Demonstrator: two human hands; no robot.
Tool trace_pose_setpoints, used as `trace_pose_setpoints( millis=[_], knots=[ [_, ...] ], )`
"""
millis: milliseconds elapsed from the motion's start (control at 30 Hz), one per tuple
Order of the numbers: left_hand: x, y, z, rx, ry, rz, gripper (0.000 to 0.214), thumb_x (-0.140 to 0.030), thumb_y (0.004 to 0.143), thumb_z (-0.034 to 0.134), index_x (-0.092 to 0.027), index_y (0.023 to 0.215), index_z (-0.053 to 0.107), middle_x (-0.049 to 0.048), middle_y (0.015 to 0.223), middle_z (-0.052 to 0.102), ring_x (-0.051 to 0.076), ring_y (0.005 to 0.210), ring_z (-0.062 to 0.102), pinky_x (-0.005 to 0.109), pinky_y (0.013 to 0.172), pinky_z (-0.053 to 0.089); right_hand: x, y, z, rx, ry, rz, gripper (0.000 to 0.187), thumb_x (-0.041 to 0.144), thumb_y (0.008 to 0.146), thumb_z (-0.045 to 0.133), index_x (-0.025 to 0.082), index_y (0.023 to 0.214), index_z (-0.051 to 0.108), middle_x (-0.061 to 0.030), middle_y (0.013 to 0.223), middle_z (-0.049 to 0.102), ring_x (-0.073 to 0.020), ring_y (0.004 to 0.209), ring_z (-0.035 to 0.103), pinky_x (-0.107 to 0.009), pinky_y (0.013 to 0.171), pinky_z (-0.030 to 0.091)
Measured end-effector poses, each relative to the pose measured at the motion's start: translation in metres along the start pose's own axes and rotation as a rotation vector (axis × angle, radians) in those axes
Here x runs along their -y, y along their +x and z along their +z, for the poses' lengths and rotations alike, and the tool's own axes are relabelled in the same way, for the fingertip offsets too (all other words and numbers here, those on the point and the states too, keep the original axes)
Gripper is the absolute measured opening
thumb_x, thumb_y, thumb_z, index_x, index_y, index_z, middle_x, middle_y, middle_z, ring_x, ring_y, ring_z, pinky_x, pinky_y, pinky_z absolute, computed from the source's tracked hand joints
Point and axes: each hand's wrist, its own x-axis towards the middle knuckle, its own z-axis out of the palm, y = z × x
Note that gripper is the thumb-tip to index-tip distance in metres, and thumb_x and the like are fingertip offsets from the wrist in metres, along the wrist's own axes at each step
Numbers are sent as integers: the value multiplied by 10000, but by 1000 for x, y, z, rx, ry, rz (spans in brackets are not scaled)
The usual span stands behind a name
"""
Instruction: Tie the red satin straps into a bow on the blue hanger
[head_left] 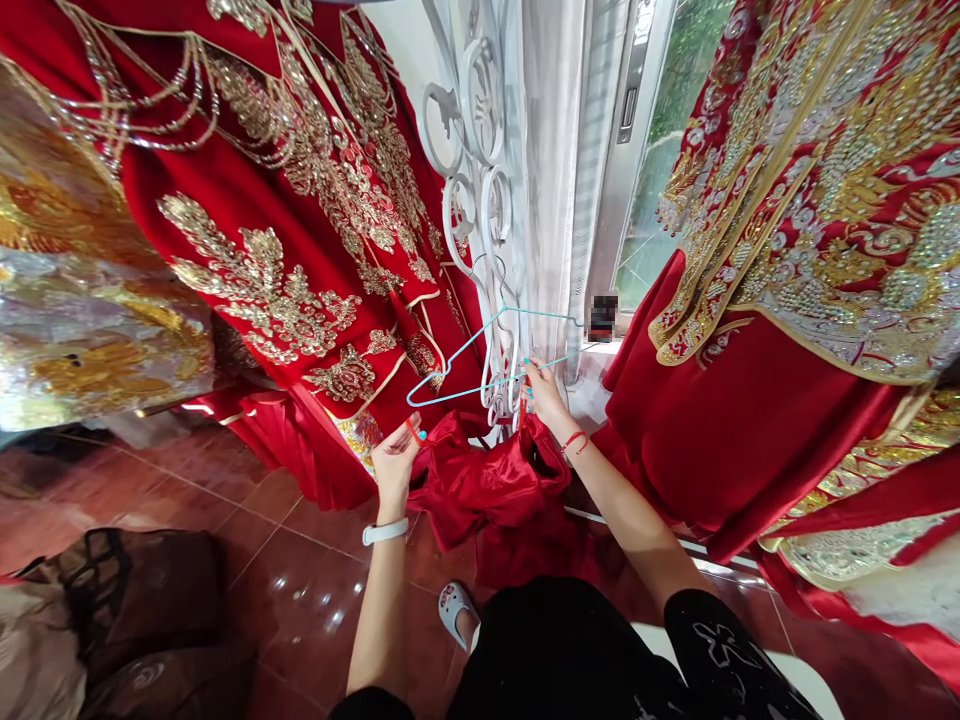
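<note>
A thin light-blue wire hanger (487, 350) is held up in front of a white ornate rack (480, 200). My right hand (544, 395) is closed on the hanger's lower bar and on a bunched red satin garment (495, 485) that hangs below it. A red cord circles that wrist. My left hand (396, 462), wearing a white wristband, pinches the other edge of the same red satin fabric, just below the hanger's left corner.
Heavy red gowns with gold and silver embroidery hang at left (300, 230) and right (810, 250). A white curtain (551, 180) and a window (660, 170) lie behind. The floor is glossy red-brown tile (300, 590). A dark bag (142, 610) sits lower left.
</note>
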Motion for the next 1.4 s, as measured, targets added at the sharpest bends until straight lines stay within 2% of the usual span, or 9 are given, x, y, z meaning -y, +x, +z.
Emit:
trace_pose_setpoints(
  millis=[133, 400, 667, 767, 967, 1100, 1200, 1300, 1400],
  knots=[
    [-10, 11, 0, -2, -9, 18, 558, -423, 570, 878, -120, 1026, 770, 166, 1134, 754, 325, 1144, 691, 497, 1085, 502, 2, -1, -11, 15, -76, -34, 302, 429, 761, 706, 247, 941, 546, 94, 580, 418, -49, 432, 338, -171, 395, 206],
    [-40, 37, 26, 37, 1, 58, 537, -414, 596, 864, -111, 1029, 768, 163, 1129, 756, 300, 1102, 709, 473, 1065, 517, 7, -1, -19, -2, -102, -86, 272, 380, 760, 674, 243, 974, 578, 81, 617, 401, -59, 485, 348, -166, 407, 221],
    [-68, 58, 58, 282, 206, 70, 492, -474, 578, 866, -112, 900, 778, 120, 889, 791, 284, 920, 732, 414, 892, 571, 10, -8, -20, 37, -101, -34, 303, 383, 734, 695, 248, 975, 570, 83, 597, 408, -65, 497, 359, -157, 418, 217],
    [-75, 62, 65, 388, 295, 101, 418, -475, 630, 832, -124, 850, 774, 94, 813, 777, 251, 836, 714, 353, 811, 556, 11, -9, -18, 31, -95, -37, 313, 390, 726, 693, 246, 975, 570, 80, 597, 414, -69, 502, 366, -161, 420, 212],
    [-80, 64, 75, 485, 577, 249, 227, -385, 775, 697, -164, 795, 748, 65, 744, 746, 208, 729, 675, 292, 722, 500, 9, -7, -20, 40, -120, -23, 315, 416, 730, 685, 256, 972, 563, 74, 628, 425, -71, 514, 373, -165, 422, 215],
    [-81, 63, 75, 575, 646, 243, 266, -371, 852, 569, -175, 703, 670, 43, 667, 691, 176, 621, 633, 278, 667, 474, 10, -5, -26, 33, -144, -37, 305, 423, 742, 678, 267, 971, 550, 81, 635, 395, -71, 508, 357, -172, 424, 227],
    [-80, 61, 74, 629, 617, 288, 183, -334, 817, 596, -173, 836, 681, 31, 756, 686, 156, 660, 618, 264, 684, 477, 11, -4, -30, 40, -161, -54, 293, 429, 748, 669, 271, 966, 553, 82, 624, 374, -75, 495, 341, -187, 424, 221],
    [-75, 57, 75, 634, 529, 296, 421, -302, 746, 678, -196, 1153, 659, 53, 1023, 705, 150, 748, 628, 257, 716, 495, 12, -3, -31, 42, -168, -66, 275, 423, 757, 657, 271, 963, 557, 79, 616, 384, -79, 492, 344, -195, 428, 215],
    [-68, 53, 78, 544, 540, 327, 335, -357, 815, 641, -197, 1105, 693, 67, 990, 723, 169, 755, 620, 282, 759, 496, 14, -2, -30, 46, -170, -71, 293, 436, 760, 660, 272, 975, 549, 79, 614, 408, -80, 499, 367, -189, 434, 216]
  ],
)
